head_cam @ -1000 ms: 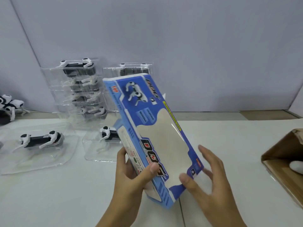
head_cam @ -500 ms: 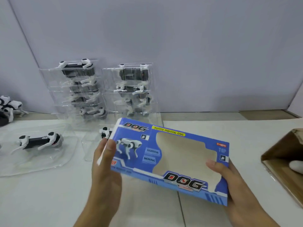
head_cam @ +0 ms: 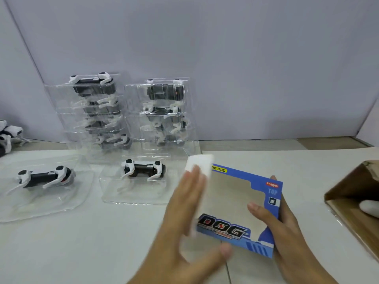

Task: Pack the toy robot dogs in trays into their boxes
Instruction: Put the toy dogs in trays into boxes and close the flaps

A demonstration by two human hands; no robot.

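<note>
A blue windowed box [head_cam: 266, 203] marked "DOG" lies in front of me above the white table. My right hand [head_cam: 285, 234] grips its right end, thumb on the window. My left hand [head_cam: 184, 222], blurred and with straight fingers, lies over the box's left end, where a white end flap [head_cam: 200, 166] stands open. Left of the box, a toy robot dog [head_cam: 143, 169] lies in a clear tray [head_cam: 114, 191]. Another dog [head_cam: 44, 177] lies in a clear tray [head_cam: 78, 201] at the far left.
Two stacks of clear trays with dogs, a left stack [head_cam: 96, 111] and a right stack [head_cam: 164, 111], lean against the grey wall. Loose dogs [head_cam: 9, 134] sit at the left edge. An open cardboard carton [head_cam: 352, 201] lies at the right edge.
The box has shifted to the right and its left end flap has swung open. My left hand moved from gripping the left end to lying flat over it.
</note>
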